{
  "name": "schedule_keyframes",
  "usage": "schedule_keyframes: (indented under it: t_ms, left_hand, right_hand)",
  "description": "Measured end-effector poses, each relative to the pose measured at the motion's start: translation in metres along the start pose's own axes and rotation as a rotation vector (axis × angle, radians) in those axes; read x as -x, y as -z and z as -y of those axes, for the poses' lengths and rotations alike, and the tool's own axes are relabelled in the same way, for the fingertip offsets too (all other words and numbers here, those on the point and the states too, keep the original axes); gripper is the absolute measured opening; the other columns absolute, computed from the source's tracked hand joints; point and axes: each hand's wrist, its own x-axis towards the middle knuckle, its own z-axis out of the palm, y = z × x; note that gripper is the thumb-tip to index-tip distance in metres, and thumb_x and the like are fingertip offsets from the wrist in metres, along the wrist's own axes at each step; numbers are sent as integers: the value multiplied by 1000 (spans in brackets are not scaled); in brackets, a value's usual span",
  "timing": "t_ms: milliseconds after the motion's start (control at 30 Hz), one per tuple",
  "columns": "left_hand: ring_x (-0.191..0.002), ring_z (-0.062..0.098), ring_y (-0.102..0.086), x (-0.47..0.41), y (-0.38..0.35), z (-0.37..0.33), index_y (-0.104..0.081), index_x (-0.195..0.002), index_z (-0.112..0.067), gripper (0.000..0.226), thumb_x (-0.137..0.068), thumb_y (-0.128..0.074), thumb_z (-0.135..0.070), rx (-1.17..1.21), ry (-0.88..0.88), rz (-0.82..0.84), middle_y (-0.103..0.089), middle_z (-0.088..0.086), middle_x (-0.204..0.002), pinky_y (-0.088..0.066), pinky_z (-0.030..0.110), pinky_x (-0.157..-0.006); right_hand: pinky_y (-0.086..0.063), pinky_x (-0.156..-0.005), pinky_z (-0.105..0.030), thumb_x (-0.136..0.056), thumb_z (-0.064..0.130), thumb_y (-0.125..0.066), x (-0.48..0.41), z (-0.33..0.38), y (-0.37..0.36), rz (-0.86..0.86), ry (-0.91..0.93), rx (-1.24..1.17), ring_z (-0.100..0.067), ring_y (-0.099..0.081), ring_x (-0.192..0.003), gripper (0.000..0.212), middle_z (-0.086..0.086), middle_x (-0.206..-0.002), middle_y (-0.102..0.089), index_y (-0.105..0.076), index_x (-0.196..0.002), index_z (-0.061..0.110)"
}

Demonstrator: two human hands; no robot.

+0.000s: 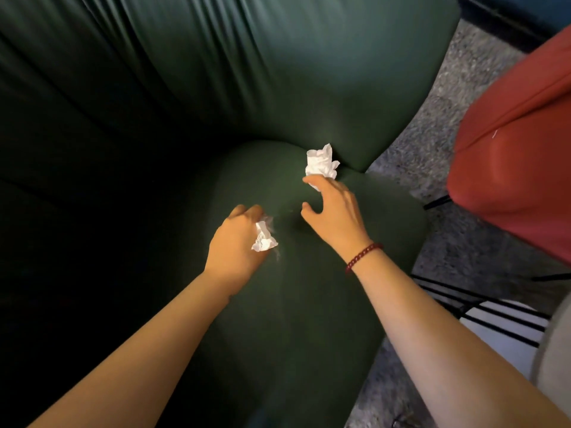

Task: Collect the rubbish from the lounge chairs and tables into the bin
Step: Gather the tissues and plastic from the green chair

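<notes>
Hovering over the back right corner of the seat of a dark green, smooth-upholstered lounge chair (293,304), the right hand (336,211) has its fingers (312,180) spread apart and lightly bent, gripping nothing. A larger crumpled white paper tissue (321,163) lies just beyond them, in the crease where the seat meets the pleated green backrest (247,72), close to the chair's right edge. The forefinger tip lies against the lower edge of this tissue. The thumb stands apart below it, nearer the middle of the seat and clear of the paper. A dark red beaded bracelet (364,257) circles the right wrist.

The left hand (238,239) is over the middle of the seat, its fingers (247,210) curled in and clamped on a smaller crumpled white paper tissue (262,237). This tissue sticks out of the fist on the side facing the right hand. Whether the fist touches the seat cannot be told.

Beyond the chair's right edge is grey speckled carpet floor (448,103). A red upholstered chair (519,168) stands on it, with thin black metal bars (482,307) below and in front of that chair.
</notes>
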Motion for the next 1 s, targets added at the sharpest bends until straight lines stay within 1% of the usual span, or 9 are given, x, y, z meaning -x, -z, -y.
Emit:
schedule_keyframes:
  t_ms: [133, 267, 400, 533, 633, 767, 867, 933, 1000]
  left_hand:
    - [-82, 30, -54, -24, -10, -5, -57, -93, -11, 30, -67, -72, -11, 12, 32, 11, -46, 4, -91, -42, 32, -61]
    - [-84, 25, -50, -31, -30, 6, -57, -101, -10, 44, -62, -77, -14, 56, 70, 5, -50, 7, -98, -45, 35, -65]
    - [-78, 19, -43, -26, -47, 20, -51, -93, -13, 37, -64, -74, -13, 76, 84, -18, -47, 5, -93, -31, 27, -57]
    - [-76, 17, -41, -16, -58, 28, -50, -92, -11, 32, -68, -70, -14, 84, 96, -28, -48, 8, -93, -26, 20, -54]
    - [-75, 15, -37, -10, -59, 27, -53, -97, -7, 36, -68, -71, -19, 79, 102, -41, -50, 9, -97, -25, 18, -57]
    - [-77, 12, -34, -3, -51, 16, -56, -99, -5, 38, -69, -69, -23, 74, 125, -76, -50, 5, -96, -24, 16, -58]
    - [-78, 12, -31, 5, -44, 6, -55, -88, -9, 23, -73, -61, -25, -4, 114, -68, -41, -6, -79, -24, 15, -59]
    - [-80, 12, -38, 10, -40, -1, -57, -93, -11, 24, -78, -55, -29, -56, 53, -50, -43, -6, -82, -25, 12, -61]
    - [-86, 15, -42, 17, -38, -9, -58, -95, -13, 24, -79, -51, -30, -113, -15, -60, -47, -4, -86, -23, 13, -63]
  right_hand:
    - [-33, -98, -41, -79, 18, -62, -46, -24, -10, -11, 2, 176, -29, -43, -120, 50, -6, -135, -47, -46, -127, 18]
    - [-29, -102, -48, -80, 25, -63, -76, -47, -32, 56, -14, 308, -32, -29, -132, 62, -6, -148, -27, -36, -136, 24]
    - [-34, -98, -43, -84, 17, -58, -78, -64, -54, 115, -74, 306, -37, -37, -121, 54, -9, -142, -33, -39, -134, 18]
    - [-28, -103, -32, -84, 0, -50, -56, -70, -62, 78, -49, 315, -34, -41, -119, 36, -17, -128, -44, -50, -120, 4]
    - [-37, -89, -27, -83, -8, -45, -27, -58, -54, 85, -47, 142, -34, -49, -106, 24, -20, -115, -51, -62, -100, -2]
    - [-35, -78, -13, -79, -8, -51, 23, -22, -24, -6, 27, -209, -19, -53, -97, 18, -6, -98, -51, -64, -84, 3]
    - [-41, -73, -13, -77, 6, -63, 56, 9, 0, -36, 157, -399, -6, -52, -82, 7, 1, -92, -53, -64, -84, 9]
    - [-43, -73, -11, -74, 16, -71, 71, 21, 9, 2, 162, -454, -2, -52, -80, 15, 2, -93, -54, -64, -86, 10]
    - [-41, -73, -10, -71, 17, -76, 78, 27, 13, 41, 130, -453, -1, -51, -81, 21, 1, -94, -53, -64, -87, 9]
